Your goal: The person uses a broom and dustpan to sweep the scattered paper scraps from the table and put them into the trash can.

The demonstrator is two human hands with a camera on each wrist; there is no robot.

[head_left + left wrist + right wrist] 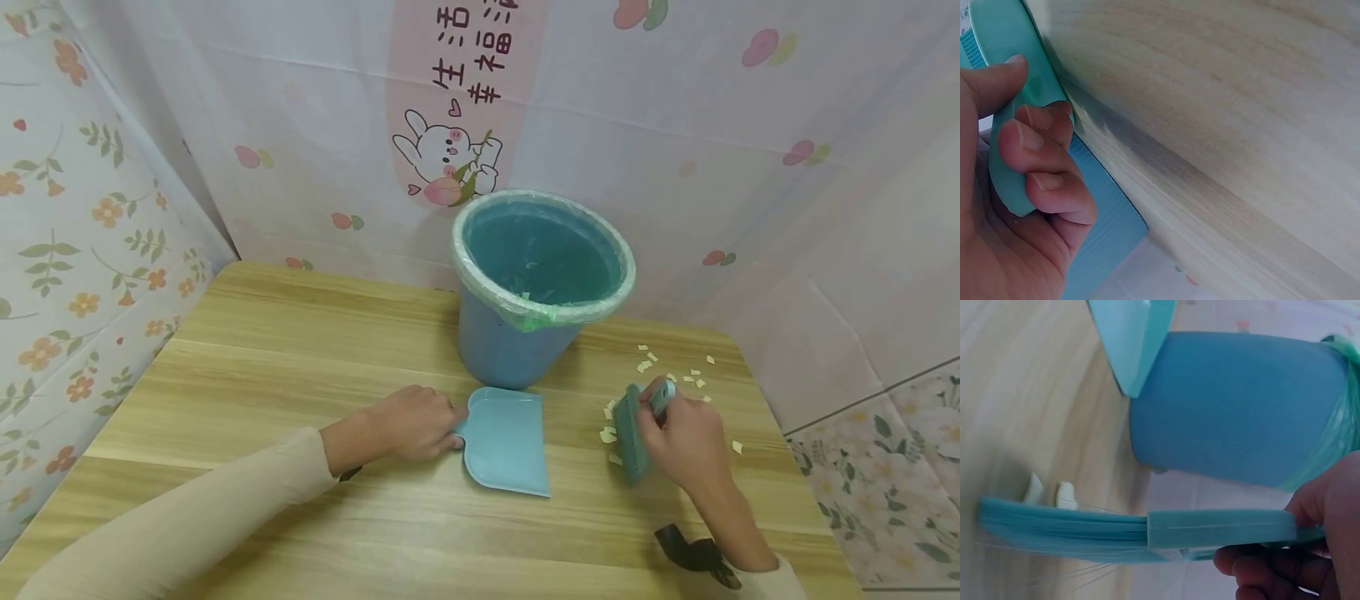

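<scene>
A light blue dustpan [506, 440] lies on the wooden table, its straight edge facing right. My left hand [422, 423] grips its handle [1016, 150], fingers curled round it in the left wrist view. My right hand [686, 437] holds a teal hand brush [632, 433] by its handle, to the right of the dustpan. In the right wrist view the bristles [1066, 528] reach down to the tabletop. Small pale paper scraps [607, 435] lie along the brush's left side, and several more scraps [690, 379] are scattered behind and right of it.
A blue trash bin [498, 342] with a clear green-tinted liner stands behind the dustpan, close to the table's back edge. Behind the table [300, 333] hangs a printed white curtain [315, 117]. A black strap [693, 554] hangs at my right wrist.
</scene>
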